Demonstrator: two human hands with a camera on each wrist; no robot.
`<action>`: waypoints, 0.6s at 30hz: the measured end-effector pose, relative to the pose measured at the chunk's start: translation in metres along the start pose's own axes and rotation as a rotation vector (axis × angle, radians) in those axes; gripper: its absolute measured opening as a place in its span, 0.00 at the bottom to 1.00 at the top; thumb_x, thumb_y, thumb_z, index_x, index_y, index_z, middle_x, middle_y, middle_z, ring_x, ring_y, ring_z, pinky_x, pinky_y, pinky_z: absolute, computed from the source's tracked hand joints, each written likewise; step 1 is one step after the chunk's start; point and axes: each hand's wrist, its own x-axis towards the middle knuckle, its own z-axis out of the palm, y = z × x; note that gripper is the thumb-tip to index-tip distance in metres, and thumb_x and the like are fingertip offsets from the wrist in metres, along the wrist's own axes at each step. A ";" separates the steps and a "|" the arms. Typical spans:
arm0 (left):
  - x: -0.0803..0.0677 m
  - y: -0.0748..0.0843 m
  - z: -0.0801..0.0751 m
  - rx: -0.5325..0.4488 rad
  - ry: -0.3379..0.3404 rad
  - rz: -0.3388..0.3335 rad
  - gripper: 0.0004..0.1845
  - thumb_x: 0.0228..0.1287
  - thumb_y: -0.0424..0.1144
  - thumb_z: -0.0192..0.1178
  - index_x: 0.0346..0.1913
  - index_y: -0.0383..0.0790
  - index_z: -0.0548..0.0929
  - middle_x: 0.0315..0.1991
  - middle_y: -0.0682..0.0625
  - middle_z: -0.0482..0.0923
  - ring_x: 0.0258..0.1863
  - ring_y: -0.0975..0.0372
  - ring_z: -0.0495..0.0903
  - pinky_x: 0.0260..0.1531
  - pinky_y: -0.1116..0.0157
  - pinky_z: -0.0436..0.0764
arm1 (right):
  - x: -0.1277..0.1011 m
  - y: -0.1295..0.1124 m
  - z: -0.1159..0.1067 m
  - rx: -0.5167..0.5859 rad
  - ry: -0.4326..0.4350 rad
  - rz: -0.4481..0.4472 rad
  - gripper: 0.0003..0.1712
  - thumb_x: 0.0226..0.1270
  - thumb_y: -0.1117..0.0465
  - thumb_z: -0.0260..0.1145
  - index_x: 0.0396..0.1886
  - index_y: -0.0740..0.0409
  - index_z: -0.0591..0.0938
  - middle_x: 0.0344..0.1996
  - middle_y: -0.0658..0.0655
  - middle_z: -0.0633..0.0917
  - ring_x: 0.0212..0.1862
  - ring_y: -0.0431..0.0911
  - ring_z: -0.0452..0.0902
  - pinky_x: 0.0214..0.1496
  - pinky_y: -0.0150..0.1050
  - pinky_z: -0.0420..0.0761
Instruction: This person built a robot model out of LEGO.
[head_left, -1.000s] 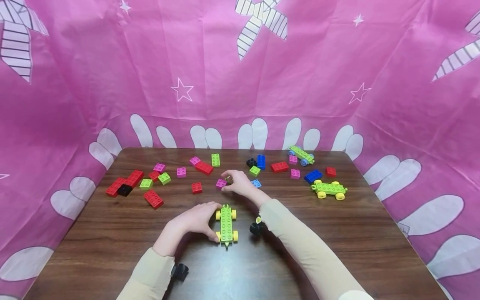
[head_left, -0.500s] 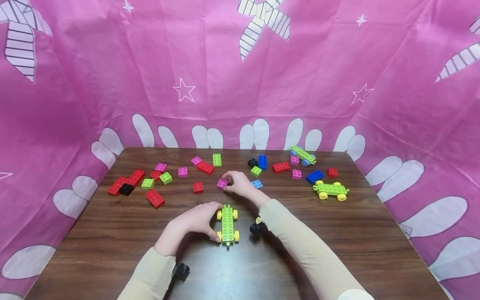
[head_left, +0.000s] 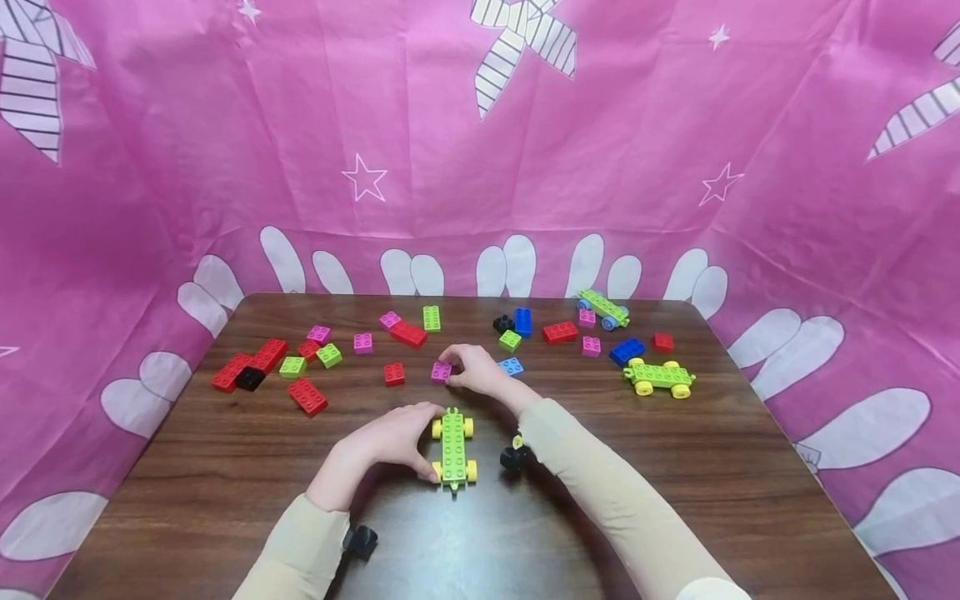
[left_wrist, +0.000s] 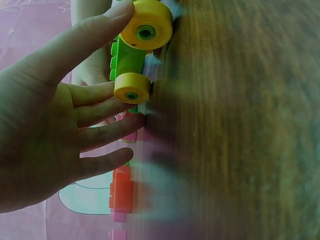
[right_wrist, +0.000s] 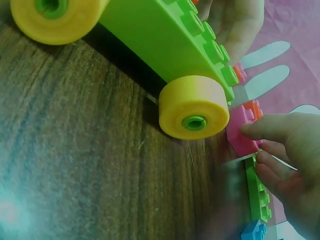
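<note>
A lime-green toy car base (head_left: pixel 453 450) with yellow wheels stands lengthwise on the wooden table in the head view. My left hand (head_left: pixel 392 435) lies along its left side. In the left wrist view the thumb is on the near wheel (left_wrist: pixel 147 27), and the index fingertip meets the far wheel (left_wrist: pixel 132 88); the other fingers are straight and spread. Just beyond the car base, my right hand (head_left: pixel 478 372) pinches a pink square brick (head_left: pixel 440 372) between thumb and fingers. The right wrist view shows the thumb pressed against this pink brick's side (right_wrist: pixel 239 131).
Red, lime, pink and black bricks lie scattered at the back left, such as a long red brick (head_left: pixel 307 397). A light-blue brick (head_left: pixel 512 367) is beside the right hand. Another yellow-wheeled car base (head_left: pixel 658 377) and a blue-wheeled one (head_left: pixel 602 307) stand at the right.
The right hand and the pink brick have come slightly nearer the body. The left hand and the car base beside it stay in place.
</note>
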 end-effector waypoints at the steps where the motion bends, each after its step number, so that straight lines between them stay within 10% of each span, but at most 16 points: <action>1: 0.000 0.000 0.000 0.000 -0.001 -0.002 0.50 0.39 0.52 0.80 0.66 0.34 0.70 0.63 0.43 0.73 0.63 0.51 0.72 0.65 0.50 0.70 | -0.001 -0.001 0.000 0.004 -0.006 -0.004 0.20 0.61 0.64 0.71 0.54 0.57 0.80 0.52 0.57 0.84 0.55 0.49 0.79 0.61 0.45 0.79; 18: 0.000 0.000 -0.001 -0.009 -0.013 -0.012 0.50 0.40 0.53 0.80 0.66 0.35 0.70 0.64 0.43 0.73 0.64 0.51 0.72 0.65 0.49 0.70 | 0.004 -0.003 0.003 -0.098 -0.086 -0.001 0.27 0.58 0.59 0.74 0.58 0.59 0.80 0.50 0.57 0.85 0.50 0.48 0.80 0.59 0.44 0.79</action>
